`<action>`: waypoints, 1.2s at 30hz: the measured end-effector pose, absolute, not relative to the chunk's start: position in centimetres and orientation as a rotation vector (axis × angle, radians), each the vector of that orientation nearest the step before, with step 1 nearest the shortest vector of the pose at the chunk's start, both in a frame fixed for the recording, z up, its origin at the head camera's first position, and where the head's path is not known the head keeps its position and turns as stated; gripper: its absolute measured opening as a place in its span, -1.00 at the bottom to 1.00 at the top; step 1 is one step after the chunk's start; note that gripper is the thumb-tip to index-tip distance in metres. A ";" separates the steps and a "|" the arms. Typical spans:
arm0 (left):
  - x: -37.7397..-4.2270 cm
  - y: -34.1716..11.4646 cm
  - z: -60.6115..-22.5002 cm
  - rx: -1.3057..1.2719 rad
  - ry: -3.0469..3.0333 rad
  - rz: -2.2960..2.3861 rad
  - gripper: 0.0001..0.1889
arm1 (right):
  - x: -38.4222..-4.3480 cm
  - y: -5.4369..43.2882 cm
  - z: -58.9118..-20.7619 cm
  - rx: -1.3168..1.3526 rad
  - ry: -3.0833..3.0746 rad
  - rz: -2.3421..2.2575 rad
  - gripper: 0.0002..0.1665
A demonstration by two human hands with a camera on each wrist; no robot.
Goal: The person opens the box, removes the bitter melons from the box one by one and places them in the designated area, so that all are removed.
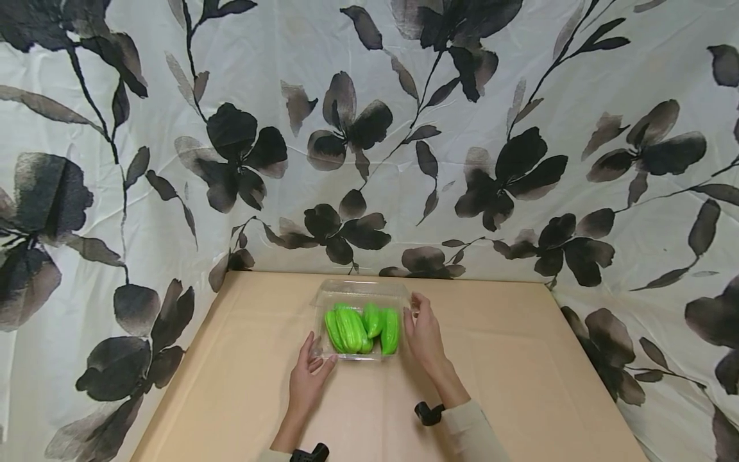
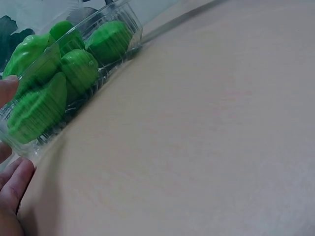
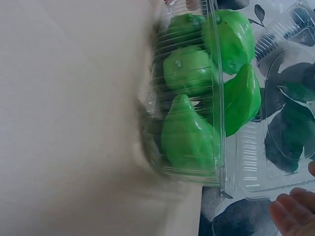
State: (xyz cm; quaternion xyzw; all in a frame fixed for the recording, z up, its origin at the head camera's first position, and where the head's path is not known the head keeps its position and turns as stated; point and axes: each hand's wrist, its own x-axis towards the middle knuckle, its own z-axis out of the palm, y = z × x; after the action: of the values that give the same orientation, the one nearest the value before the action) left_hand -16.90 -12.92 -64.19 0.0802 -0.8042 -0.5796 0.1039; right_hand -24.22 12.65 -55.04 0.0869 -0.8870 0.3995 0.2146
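A clear plastic hinged box [image 1: 353, 358] stands on the table with its lid [image 3: 280, 189] folded back. Inside it lie several bright green, ridged pieces [image 1: 349, 328] with tapered ends, like fruit or vegetables. My left hand [image 1: 307, 384] holds the box's near left corner, thumb at the front wall and fingers around the side. In the left wrist view, its fingertips [image 2: 19, 179] reach the base of the box. My right hand [image 1: 426, 335] is at the box's right side, near the lid, with its fingers extended; the right wrist view shows its fingertips [image 3: 285, 216] just off the lid's edge.
The tabletop [image 1: 508, 359] is covered in plain beige. A white cloth [image 1: 433, 212] printed with dark flowers hangs behind the table and along both sides. Each wrist wears a small black camera [image 1: 428, 414].
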 end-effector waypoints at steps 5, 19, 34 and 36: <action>-16.9 -12.9 -64.3 0.230 -2.381 -1.690 -0.14 | -24.7 12.6 -55.2 0.217 -2.474 1.129 -0.49; -16.9 -12.9 -64.2 0.216 -2.353 -1.692 -0.14 | -26.1 12.8 -55.5 0.225 -2.501 1.255 -0.29; -16.8 -12.9 -64.3 0.243 -2.384 -1.668 -0.15 | -27.5 12.9 -56.2 0.212 -2.528 1.311 -0.24; -16.7 -12.9 -64.2 0.244 -2.384 -1.672 -0.15 | -27.6 12.9 -56.3 0.207 -2.538 1.304 -0.22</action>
State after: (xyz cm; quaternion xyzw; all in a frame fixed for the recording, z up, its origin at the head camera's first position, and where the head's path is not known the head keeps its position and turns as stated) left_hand -16.75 -12.89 -64.21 0.0830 -0.8110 -0.5687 0.1095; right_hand -27.59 12.95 -56.26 0.0717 -0.8784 0.4514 0.1399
